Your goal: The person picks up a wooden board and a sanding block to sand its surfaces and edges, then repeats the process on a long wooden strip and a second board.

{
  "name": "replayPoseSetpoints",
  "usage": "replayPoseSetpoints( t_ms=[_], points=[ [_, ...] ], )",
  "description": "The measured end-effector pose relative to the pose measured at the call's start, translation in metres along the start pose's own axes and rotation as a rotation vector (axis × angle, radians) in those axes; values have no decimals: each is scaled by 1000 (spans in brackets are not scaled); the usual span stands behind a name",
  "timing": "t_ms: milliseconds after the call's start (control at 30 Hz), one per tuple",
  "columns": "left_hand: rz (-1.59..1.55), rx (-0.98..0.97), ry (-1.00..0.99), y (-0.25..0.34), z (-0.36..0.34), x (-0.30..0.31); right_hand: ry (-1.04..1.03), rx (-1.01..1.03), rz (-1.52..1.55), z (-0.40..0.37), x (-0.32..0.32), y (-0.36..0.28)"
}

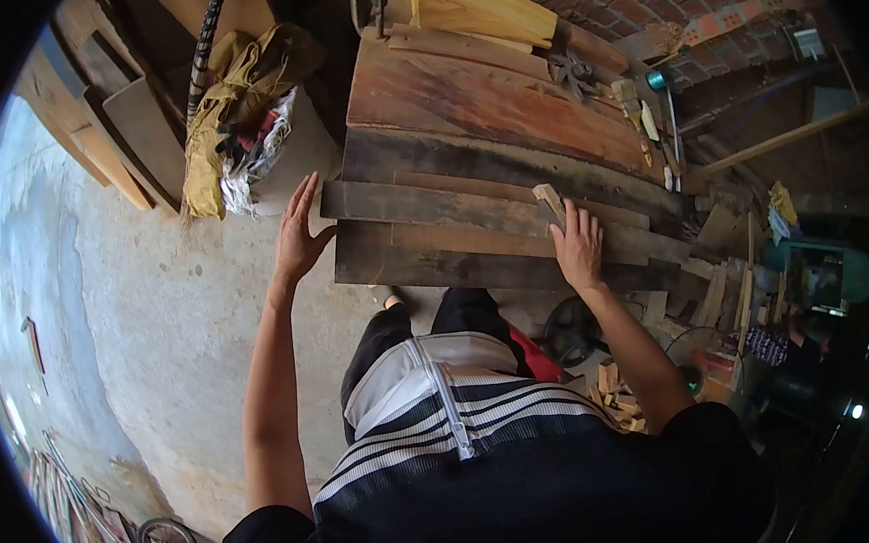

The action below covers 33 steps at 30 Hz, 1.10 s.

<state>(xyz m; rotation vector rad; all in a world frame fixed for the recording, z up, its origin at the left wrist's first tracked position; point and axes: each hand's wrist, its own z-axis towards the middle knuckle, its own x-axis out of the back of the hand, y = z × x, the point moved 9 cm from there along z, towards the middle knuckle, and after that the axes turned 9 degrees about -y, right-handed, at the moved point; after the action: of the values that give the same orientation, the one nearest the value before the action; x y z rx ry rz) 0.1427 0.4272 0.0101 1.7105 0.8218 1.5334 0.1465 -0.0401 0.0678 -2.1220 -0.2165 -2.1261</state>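
Head view shows us a broad workbench topped with reddish-brown wooden boards. Along the workbench's near side lies a long grey-brown wooden board, its left end reaching slightly past the boards behind it. Our left hand is just off that end, fingers extended and thumb apart, holding nothing; we cannot tell whether the thumb touches the edge. Our right hand rests toward the right of the workbench's near side, fingers stretched forward beside a small pale wooden block with a dark side; we cannot tell whether they grip it. Left of the workbench, a grey concrete floor gives wide room for our left arm. At the workbench's far right, a flat paintbrush with a yellowish handle lies near the edge; beyond, a red brick wall closes off the space.
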Motion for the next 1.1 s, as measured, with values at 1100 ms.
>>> replayPoseSetpoints(
  t_ms=[1100],
  points=[
    [514, -219, -662, 72, 10, -18, 190, -532, 144, -54, 3, 159]
  ],
)
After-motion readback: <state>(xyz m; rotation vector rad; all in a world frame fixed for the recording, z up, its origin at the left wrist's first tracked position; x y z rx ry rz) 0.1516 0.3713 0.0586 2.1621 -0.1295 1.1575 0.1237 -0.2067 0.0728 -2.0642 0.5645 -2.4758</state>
